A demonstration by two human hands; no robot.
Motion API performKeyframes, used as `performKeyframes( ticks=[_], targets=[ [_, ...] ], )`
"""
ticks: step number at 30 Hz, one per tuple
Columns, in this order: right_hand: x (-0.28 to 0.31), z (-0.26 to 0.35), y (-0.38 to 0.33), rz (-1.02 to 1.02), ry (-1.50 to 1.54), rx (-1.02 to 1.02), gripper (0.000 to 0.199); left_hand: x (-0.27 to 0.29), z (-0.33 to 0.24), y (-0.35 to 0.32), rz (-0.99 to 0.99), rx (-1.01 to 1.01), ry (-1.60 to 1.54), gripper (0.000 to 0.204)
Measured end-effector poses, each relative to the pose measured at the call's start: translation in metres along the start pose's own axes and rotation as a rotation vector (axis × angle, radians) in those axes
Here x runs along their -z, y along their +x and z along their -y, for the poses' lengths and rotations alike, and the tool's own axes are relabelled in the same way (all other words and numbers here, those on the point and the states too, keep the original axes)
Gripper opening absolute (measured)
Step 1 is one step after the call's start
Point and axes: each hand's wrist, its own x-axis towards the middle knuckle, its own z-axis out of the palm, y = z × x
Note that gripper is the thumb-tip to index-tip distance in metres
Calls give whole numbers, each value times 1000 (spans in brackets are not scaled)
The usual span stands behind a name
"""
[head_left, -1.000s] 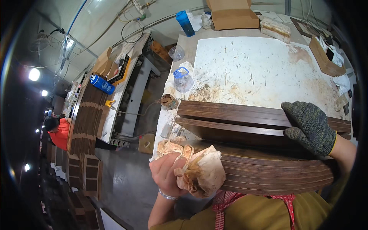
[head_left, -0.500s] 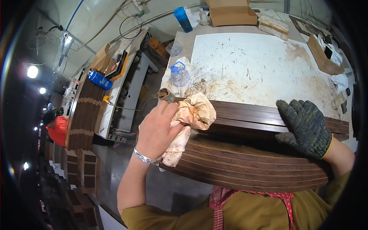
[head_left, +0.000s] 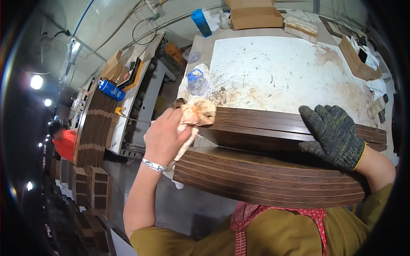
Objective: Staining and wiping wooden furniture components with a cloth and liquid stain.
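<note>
My left hand [head_left: 164,137], bare and with a silver bangle at the wrist, is closed round a stained cream rag [head_left: 197,112]. The rag is bunched up at the left end of the dark brown wood-grain boards [head_left: 260,118], and a tail of it hangs below my palm. On the right part of those boards lies my right hand [head_left: 335,136] in a dark grey knitted glove, its fingers stretched out and its thumb apart. Nearer to me is a stack of similar brown boards [head_left: 269,177], edges up. A small brown crumpled lump [head_left: 177,103] shows just beyond my left fingers.
Behind the boards spreads a smudged white tabletop [head_left: 273,72]. A clear plastic bottle with a blue handle [head_left: 197,83] stands at its left, a blue bottle [head_left: 201,23] and a cardboard box [head_left: 256,15] at the back. Far left, a person in orange [head_left: 64,143] is beside stacked boards [head_left: 92,132].
My left hand has moved left along the boards with the rag, to their left end. My right hand stays on the boards in nearly the same place; the view has shifted slightly.
</note>
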Motion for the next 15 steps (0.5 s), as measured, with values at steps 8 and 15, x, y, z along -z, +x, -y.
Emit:
performKeyframes(
  ticks=[8,15],
  targets=[
    [-1,-1,5,6,26,36,66,12,44,-6,-13,204,-210,33],
    [1,1,1,-16,-20,-8,65,4,12,1,185,264,-452,41]
  ],
)
